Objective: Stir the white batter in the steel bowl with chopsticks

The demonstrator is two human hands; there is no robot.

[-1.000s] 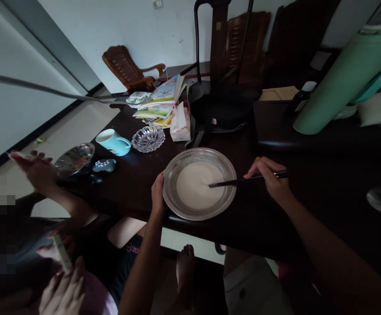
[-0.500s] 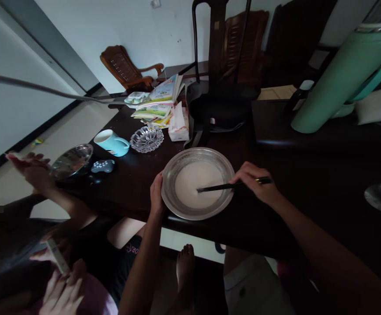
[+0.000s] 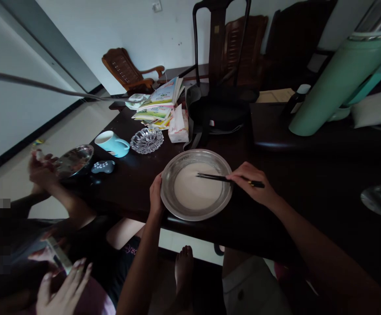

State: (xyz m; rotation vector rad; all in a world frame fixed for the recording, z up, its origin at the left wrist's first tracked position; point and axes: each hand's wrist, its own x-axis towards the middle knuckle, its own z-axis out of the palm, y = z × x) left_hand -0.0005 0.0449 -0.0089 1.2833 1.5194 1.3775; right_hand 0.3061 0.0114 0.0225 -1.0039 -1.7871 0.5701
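A round metal bowl [image 3: 169, 202] with a pale, milky batter [image 3: 195, 192] in it stands near the front edge of the dark table. My left hand [image 3: 156, 192] is closed on the bowl's left rim, thumb on top. In my right hand [image 3: 252, 180] is a pair of black chopsticks [image 3: 214, 177] with gold-coloured bands near the back ends. They reach over the bowl's right rim, their tips in or just over the batter.
Left of the bowl are a grey mouse-shaped object [image 3: 103, 166], a light blue mug [image 3: 113, 144], a glass dish [image 3: 147, 141] and another metal bowl [image 3: 77, 157] by a co-worker's hands [image 3: 44, 168]. Behind lie books [image 3: 162, 98], tissues [image 3: 179, 127] and a black bag [image 3: 219, 111]. A green thermos [image 3: 334, 83] stands right.
The chopstick tips have moved from the middle of the batter toward its far side. My left hand stays on the rim. The co-worker's hands at the left have moved nearer the other bowl.
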